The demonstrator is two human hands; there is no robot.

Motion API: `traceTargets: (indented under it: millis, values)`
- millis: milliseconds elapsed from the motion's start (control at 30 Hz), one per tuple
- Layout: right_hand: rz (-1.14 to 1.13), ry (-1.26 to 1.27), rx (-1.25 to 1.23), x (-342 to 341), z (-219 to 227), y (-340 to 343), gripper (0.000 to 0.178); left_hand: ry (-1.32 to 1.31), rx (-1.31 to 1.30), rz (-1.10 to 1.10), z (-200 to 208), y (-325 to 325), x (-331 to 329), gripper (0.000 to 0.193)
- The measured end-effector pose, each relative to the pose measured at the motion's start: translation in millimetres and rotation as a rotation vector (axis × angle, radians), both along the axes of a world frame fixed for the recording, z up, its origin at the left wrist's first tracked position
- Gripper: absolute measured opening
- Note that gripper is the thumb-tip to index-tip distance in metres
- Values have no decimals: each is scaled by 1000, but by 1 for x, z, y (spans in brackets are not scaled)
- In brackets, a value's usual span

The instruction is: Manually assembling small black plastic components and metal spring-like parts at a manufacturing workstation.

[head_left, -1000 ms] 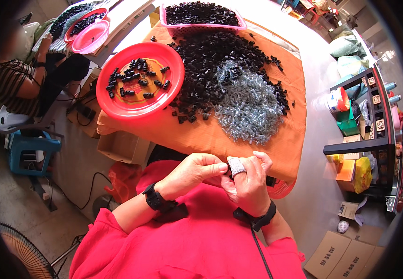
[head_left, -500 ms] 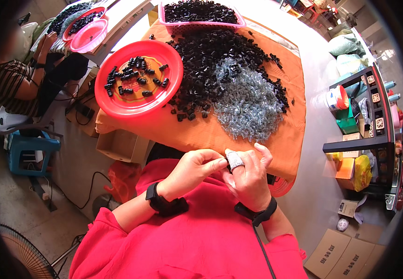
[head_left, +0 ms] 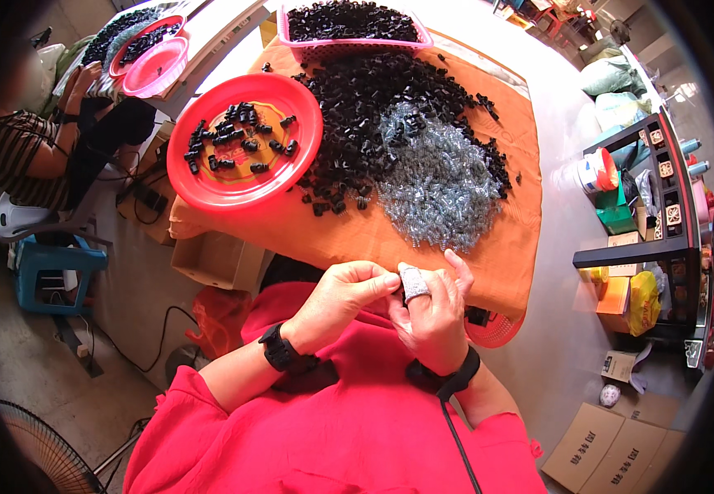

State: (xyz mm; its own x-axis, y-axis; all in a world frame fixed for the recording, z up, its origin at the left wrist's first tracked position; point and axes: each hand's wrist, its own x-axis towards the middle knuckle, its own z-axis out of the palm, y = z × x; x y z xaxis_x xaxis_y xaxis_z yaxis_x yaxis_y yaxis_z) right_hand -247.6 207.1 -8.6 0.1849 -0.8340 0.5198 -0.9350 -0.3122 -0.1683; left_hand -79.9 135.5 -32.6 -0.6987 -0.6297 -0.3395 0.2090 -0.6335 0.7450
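My left hand (head_left: 342, 298) and my right hand (head_left: 432, 321) meet in front of my body, just off the cloth's near edge. Both have thumb and fingers pinched together. Whatever lies between the fingertips is mostly hidden; a dark speck shows. A grey wrap (head_left: 413, 282) covers one finger of the right hand. Beyond them, a heap of small black plastic parts (head_left: 348, 99) spreads over an orange cloth (head_left: 509, 263). Small silvery, spring-like pieces (head_left: 443, 193) lie heaped against it. To the left, a red round tray (head_left: 200, 196) holds several loose black fittings (head_left: 229, 132).
A pink basket (head_left: 357, 48) full of black parts stands at the far edge. Below the cloth's near right corner is a red basket (head_left: 501, 331). A co-worker (head_left: 40, 148) sits far left beside a blue stool (head_left: 60, 267). Shelving (head_left: 653, 255) and cardboard (head_left: 591, 449) occupy the right.
My right hand has shifted slightly left and tilted, its wrist turning a little. The left hand stays nearly in place, still pinching. Heaps and tray look unchanged.
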Motion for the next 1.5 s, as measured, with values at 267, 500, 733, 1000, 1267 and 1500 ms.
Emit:
traceTargets:
  millis: [267,500,733,1000,1267,1500]
  values:
    - [-46,118,-30,1,0,0,40,13,35,12,-5,-7,-3,15]
    - [-71,170,-9,1,2,3,38,-12,37,-69,2,-13,-1,14]
    - [-67,131,-11,-3,3,1,32,-12,155,-136,-1,-10,2,19]
    - [29,64,-11,-2,-3,3,27,-5,108,-91,-7,-6,1,20]
    - [-55,53,8,-3,6,-5,39,24,49,-45,-1,-12,2,18]
    - [141,-50,49,-6,4,-4,32,72,115,-226,-2,-20,17,14]
